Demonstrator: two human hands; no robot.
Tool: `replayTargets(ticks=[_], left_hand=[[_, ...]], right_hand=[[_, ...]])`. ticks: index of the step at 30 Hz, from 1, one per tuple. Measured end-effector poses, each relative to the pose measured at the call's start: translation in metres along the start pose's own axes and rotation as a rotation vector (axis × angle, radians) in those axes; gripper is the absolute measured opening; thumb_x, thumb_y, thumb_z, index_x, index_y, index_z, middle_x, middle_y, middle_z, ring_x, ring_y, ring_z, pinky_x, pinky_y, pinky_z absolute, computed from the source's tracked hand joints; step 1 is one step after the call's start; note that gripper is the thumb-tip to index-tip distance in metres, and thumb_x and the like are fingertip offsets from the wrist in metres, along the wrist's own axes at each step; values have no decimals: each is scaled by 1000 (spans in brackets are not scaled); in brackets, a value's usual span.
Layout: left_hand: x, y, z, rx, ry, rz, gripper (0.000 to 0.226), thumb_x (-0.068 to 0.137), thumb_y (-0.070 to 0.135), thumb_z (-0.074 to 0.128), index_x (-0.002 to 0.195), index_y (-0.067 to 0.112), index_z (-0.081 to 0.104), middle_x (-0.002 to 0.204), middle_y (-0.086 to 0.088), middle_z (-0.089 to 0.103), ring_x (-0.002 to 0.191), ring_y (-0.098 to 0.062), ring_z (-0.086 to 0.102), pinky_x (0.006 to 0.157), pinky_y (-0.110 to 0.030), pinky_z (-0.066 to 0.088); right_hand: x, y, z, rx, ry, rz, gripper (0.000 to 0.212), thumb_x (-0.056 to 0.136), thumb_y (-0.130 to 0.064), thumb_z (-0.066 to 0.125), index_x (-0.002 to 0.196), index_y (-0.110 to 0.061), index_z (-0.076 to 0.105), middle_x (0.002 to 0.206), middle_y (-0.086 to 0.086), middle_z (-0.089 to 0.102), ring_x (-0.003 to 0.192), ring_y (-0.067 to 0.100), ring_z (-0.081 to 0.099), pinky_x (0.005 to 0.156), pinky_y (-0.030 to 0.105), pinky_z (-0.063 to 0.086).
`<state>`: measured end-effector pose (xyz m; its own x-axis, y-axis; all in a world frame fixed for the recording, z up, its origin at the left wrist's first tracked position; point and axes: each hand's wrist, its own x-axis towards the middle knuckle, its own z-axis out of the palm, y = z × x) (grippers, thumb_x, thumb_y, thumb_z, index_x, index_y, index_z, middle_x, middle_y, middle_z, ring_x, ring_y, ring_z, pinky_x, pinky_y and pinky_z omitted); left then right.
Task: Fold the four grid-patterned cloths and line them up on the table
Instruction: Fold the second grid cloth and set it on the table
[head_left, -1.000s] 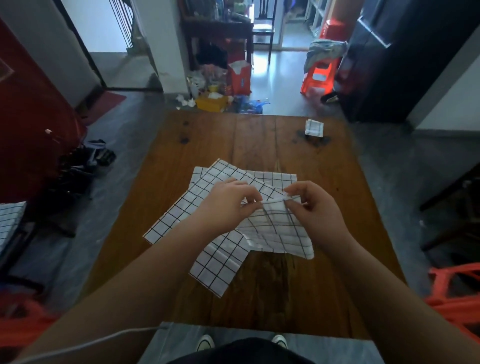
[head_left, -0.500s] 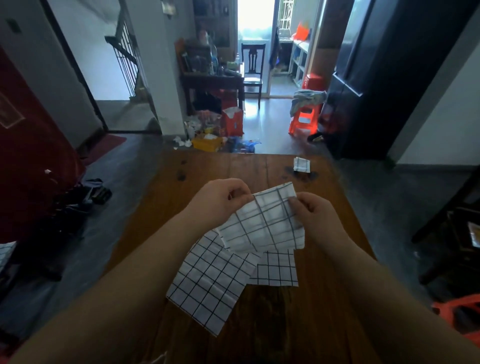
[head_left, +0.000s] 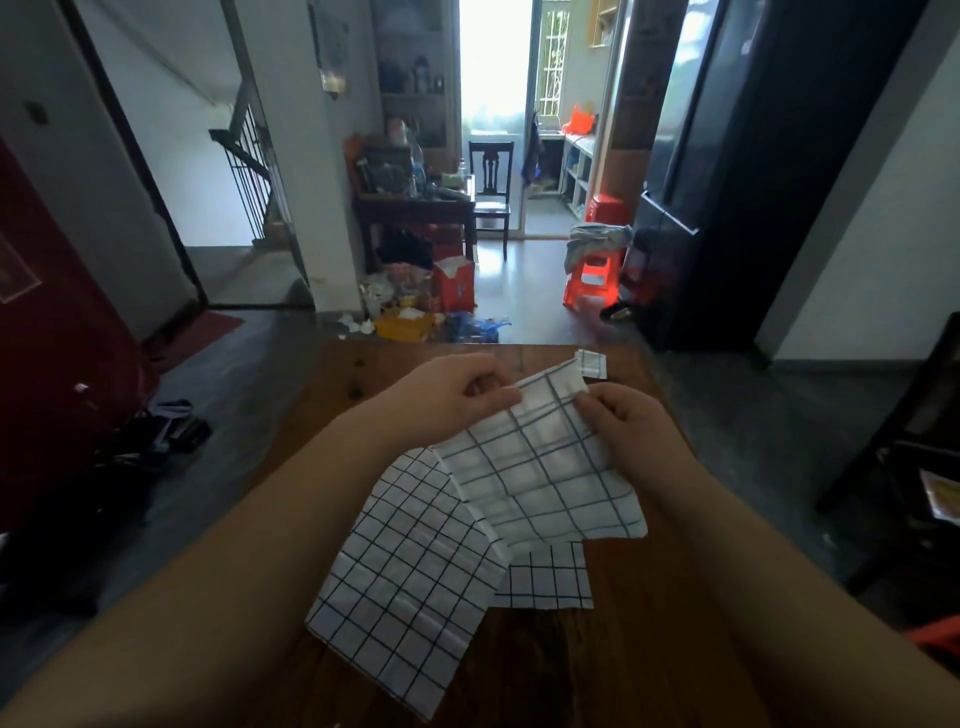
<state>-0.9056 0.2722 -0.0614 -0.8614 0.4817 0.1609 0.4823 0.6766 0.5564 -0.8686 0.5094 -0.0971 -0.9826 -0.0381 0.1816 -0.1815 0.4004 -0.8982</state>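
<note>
1. While both hands work above it, the wooden tabletop (head_left: 597, 675) fills the near middle of the scene, its long axis running from near to far.
2. The biggest grid-patterned sheet, the flat cloth (head_left: 410, 587), lies open on the tabletop at near left. It sits skewed, one corner pointing at the near edge, and its long axis runs from near toward far right.
3. The held cloth (head_left: 540, 473) is lifted off the wood at centre right. Its upper corner points to the far side and its body drapes down toward the near side, so the long axis runs far to near with the grid lines slanted. Its lower edge overlaps the far right side of the flat cloth.
4. The left hand (head_left: 452, 395) has its fingers curled and pinches the upper left edge of the held cloth with the thumb.
5. The right hand (head_left: 628, 426), fingers also curled, pinches the right edge just below that upper corner.
6. The half-covered cloth (head_left: 545, 577) lies flat beneath the other two, showing only a squarish patch at near right, with its grid square to the tabletop.
7. The folded cloth (head_left: 591, 362) is a small packet at the far right edge, well apart from the pile.
</note>
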Motion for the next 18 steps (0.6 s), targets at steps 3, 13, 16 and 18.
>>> replayTargets(ticks=[3,13,16,18], left_hand=[[15,20,3,26,-10,43,13,98,45,59,89,36,61,77,13,56,68,1,51,61,-19,36],[32,12,-9,-42,214,-55,28,101,35,58,84,15,66,76,0,59,70,-9,53,65,-28,40],[35,3,-21,-92,302,-113,25,100,37,58,88,19,69,77,1,62,73,-12,56,68,-31,46],[36,0,-27,-109,327,-137,23,100,38,59,88,21,70,77,1,63,73,-13,57,66,-31,46]], right_hand=[[2,-7,3,-15,-33,-32,22,102,-24,55,89,-20,73,81,-2,70,64,-3,60,55,8,45],[-4,18,-11,-121,-44,23,18,101,-25,57,93,-26,73,85,-5,73,74,-2,66,61,10,49],[-8,27,-16,-89,-59,47,15,100,-22,59,94,-26,73,86,-7,75,77,-2,68,62,9,49],[-9,33,-19,-86,-73,54,13,99,-20,60,95,-26,72,87,-13,76,78,0,70,67,13,51]])
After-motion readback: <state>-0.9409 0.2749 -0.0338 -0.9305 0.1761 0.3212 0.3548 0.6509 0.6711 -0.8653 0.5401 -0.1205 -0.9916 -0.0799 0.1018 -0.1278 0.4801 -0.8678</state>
